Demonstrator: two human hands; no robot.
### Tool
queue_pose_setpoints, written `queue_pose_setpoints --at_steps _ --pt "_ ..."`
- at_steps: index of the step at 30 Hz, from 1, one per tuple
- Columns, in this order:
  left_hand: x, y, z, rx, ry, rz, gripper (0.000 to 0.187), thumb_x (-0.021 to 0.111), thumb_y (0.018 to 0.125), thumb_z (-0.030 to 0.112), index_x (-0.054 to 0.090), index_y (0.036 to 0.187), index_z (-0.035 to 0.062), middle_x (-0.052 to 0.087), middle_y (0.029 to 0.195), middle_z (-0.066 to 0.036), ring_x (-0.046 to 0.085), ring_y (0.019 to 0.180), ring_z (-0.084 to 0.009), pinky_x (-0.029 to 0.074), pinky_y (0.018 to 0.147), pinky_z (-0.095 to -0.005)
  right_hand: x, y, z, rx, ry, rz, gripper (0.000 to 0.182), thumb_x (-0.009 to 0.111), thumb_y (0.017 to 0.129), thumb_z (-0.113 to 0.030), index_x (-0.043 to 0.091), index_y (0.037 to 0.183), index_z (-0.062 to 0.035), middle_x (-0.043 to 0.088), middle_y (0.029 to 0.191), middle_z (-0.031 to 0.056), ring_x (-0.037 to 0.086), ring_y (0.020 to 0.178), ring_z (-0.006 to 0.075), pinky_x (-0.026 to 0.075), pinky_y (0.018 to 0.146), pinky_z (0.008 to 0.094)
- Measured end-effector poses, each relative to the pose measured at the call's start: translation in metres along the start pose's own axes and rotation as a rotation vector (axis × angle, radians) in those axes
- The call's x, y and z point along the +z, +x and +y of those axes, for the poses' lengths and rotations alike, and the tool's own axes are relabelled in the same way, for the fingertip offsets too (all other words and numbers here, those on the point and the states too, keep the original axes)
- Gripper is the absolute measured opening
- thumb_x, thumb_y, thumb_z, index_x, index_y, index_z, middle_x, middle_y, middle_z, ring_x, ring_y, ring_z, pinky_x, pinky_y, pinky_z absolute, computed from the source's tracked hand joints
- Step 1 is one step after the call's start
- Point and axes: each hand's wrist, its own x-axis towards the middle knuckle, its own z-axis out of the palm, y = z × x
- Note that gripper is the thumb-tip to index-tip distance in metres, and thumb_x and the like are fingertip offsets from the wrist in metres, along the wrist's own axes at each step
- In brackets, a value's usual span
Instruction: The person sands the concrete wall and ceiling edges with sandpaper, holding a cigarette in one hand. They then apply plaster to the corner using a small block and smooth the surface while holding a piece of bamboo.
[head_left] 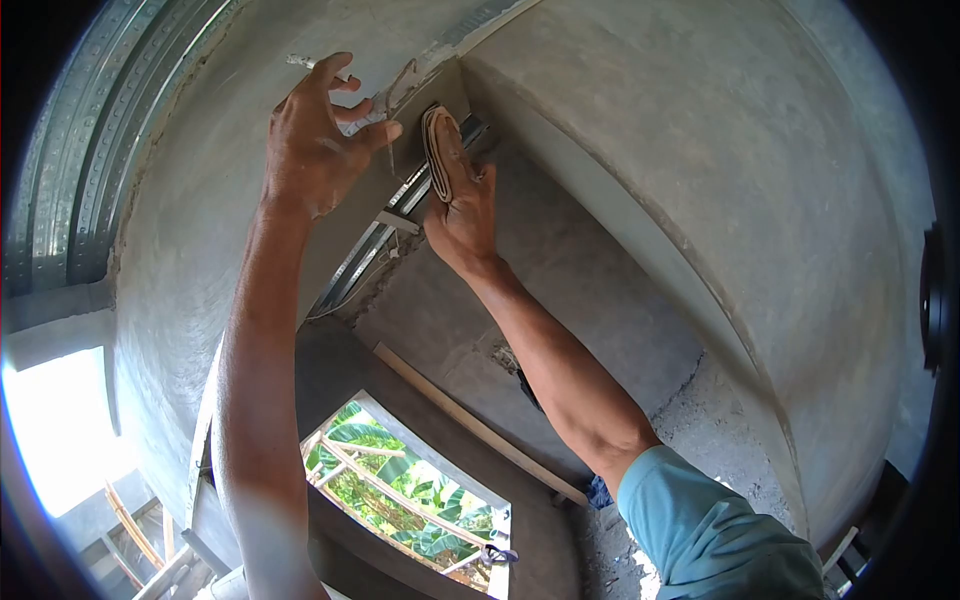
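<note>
Both of my hands are raised at the upper middle, near the top edge of a grey plastered wall opening. My left hand (320, 140) has its fingers curled and apart, with a small whitish stick (300, 61) between the fingers. Against the underside of the opening, my right hand (465, 195) presses a folded brown sheet or pad (434, 150), its layers showing at the edge. A rough, chipped patch (402, 88) of the plaster edge lies between the two hands. Metal channel strips (365, 255) run behind them.
Corrugated metal sheeting (75, 150) curves at the upper left. Below is a window opening (400, 480) with plants and wooden poles outside. A long wooden strip (480, 425) leans by the inner wall. Bright daylight enters at the far left.
</note>
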Motion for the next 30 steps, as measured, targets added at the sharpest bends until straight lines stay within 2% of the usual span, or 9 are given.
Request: queue_pose_setpoints --at_steps 5,8,10,11,17,19,23,25,30 --pt "0.001 0.002 -0.004 0.056 0.011 0.024 0.08 0.086 0.071 0.013 0.047 0.141 0.0058 0.06 0.125 -0.016 0.065 0.112 -0.0266 0.056 0.088 -0.0395 -0.019 -0.024 0.021 -0.089 -0.095 -0.225 0.071 0.052 0.08 0.011 0.044 0.147 -0.0094 0.049 0.146 0.0157 0.056 0.097 0.0279 0.038 0.093 0.0373" --pt "0.003 0.002 -0.007 0.055 0.001 0.03 0.08 0.087 0.071 0.014 0.047 0.14 0.0056 0.059 0.126 -0.016 0.065 0.112 -0.0271 0.056 0.089 -0.0399 -0.031 -0.028 0.027 0.136 -0.047 -0.259 0.072 0.053 0.08 0.01 0.042 0.148 -0.0097 0.053 0.143 0.0114 0.053 0.094 0.0278 0.041 0.091 0.037" --pt "0.002 0.001 -0.005 0.045 -0.006 0.027 0.08 0.087 0.071 0.015 0.047 0.14 0.0057 0.059 0.126 -0.016 0.065 0.112 -0.027 0.055 0.09 -0.04 -0.029 -0.021 0.029 0.13 -0.008 -0.137 0.071 0.049 0.086 0.009 0.037 0.152 -0.0151 0.045 0.15 0.0114 0.047 0.097 0.018 0.037 0.087 0.03" --pt "0.002 0.0 -0.004 0.033 -0.014 0.027 0.08 0.087 0.071 0.016 0.047 0.141 0.0059 0.059 0.127 -0.016 0.065 0.113 -0.027 0.055 0.091 -0.0402 -0.024 -0.019 0.031 0.134 -0.008 -0.139 0.071 0.049 0.086 0.009 0.037 0.152 -0.0151 0.045 0.15 0.0114 0.047 0.097 0.018 0.037 0.087 0.03" --pt "0.001 0.001 -0.008 0.072 0.025 0.025 0.08 0.087 0.072 0.02 0.048 0.141 0.0068 0.06 0.126 -0.016 0.065 0.114 -0.0265 0.053 0.094 -0.0407 0.008 -0.006 0.035 -0.032 -0.02 0.019 0.072 0.047 0.085 0.011 0.031 0.153 -0.0076 0.04 0.153 0.0135 0.053 0.114 0.0199 0.03 0.096 0.0334" --pt "0.001 0.003 -0.011 0.088 0.059 0.028 0.081 0.087 0.071 0.021 0.048 0.141 0.0069 0.06 0.127 -0.016 0.065 0.114 -0.0264 0.053 0.094 -0.0409 0.015 -0.006 0.038 -0.045 -0.052 0.021 0.073 0.048 0.079 0.011 0.035 0.149 -0.0013 0.044 0.148 0.0202 0.052 0.125 0.0275 0.033 0.097 0.041" --pt "0.002 0.005 -0.013 0.084 0.078 0.02 0.083 0.087 0.07 0.023 0.048 0.141 0.0071 0.06 0.128 -0.016 0.065 0.114 -0.0263 0.053 0.094 -0.0414 0.004 -0.015 0.045 -0.086 -0.062 0.028 0.072 0.049 0.079 0.01 0.037 0.149 -0.0044 0.053 0.141 0.0172 0.055 0.117 0.0315 0.036 0.094 0.0405" --pt "0.002 0.002 -0.011 0.081 0.037 0.016 0.082 0.087 0.07 0.023 0.048 0.141 0.007 0.06 0.128 -0.016 0.064 0.114 -0.0265 0.053 0.094 -0.0417 -0.025 -0.025 0.048 0.031 -0.101 -0.419 0.075 0.051 0.079 0.009 0.037 0.15 -0.0089 0.057 0.137 0.013 0.056 0.108 0.0342 0.04 0.09 0.0394" --pt "0.004 0.001 -0.016 0.121 0.009 0.05 0.081 0.087 0.071 0.024 0.048 0.14 0.0064 0.06 0.127 -0.016 0.064 0.115 -0.0273 0.053 0.095 -0.0427 -0.036 -0.033 0.053 0.022 -0.087 -0.236 0.08 0.053 0.078 0.01 0.033 0.153 -0.0116 0.054 0.141 0.0112 0.056 0.104 0.033 0.042 0.088 0.0383"
